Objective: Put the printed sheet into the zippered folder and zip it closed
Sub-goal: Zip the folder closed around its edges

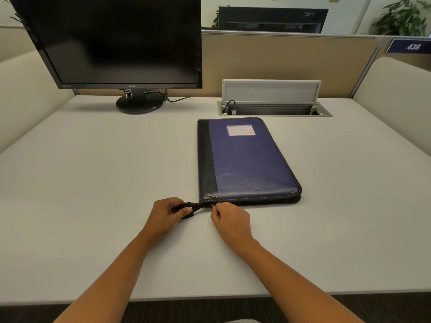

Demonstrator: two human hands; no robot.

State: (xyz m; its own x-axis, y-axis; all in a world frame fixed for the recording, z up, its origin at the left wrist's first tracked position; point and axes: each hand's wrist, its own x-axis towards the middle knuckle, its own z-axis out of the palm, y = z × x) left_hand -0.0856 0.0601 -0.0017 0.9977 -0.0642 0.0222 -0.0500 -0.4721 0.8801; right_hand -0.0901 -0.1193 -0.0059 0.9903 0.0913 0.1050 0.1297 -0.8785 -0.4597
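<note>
One zippered folder (247, 159) lies flat and closed on the desk (93, 183), its near edge touching the fingertips of both hands; one monitor (112, 40) and one open cable hatch (272, 99) stand well beyond them. The left hand (166, 212) is clenched on the black zipper tail (190, 209) sticking out past the folder's near-left corner, while the right hand (229, 219) pinches the zipper pull (212, 205) just beside that corner. No printed sheet can be made out, the pull is largely covered by the right fingertips, and the zipper run on the far side cannot be seen.
</note>
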